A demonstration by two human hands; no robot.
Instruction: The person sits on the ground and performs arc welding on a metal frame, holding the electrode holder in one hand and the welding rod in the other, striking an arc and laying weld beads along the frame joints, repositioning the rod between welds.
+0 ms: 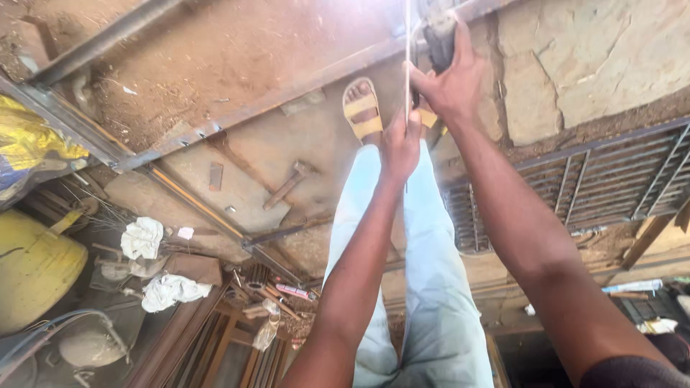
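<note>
Thin welding rod point(407, 50) runs near-to-far, left hand point(399, 147) pinching its near end while right hand point(451, 85), farther and just right, is closed on the rod holder point(438, 36) over the steel frame bar point(316, 75).

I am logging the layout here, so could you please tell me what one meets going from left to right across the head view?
Yellow container → white rags → hammer → sandalled foot → left hand on a thin rod → right hand gripping a dark tool → metal grille.
</note>
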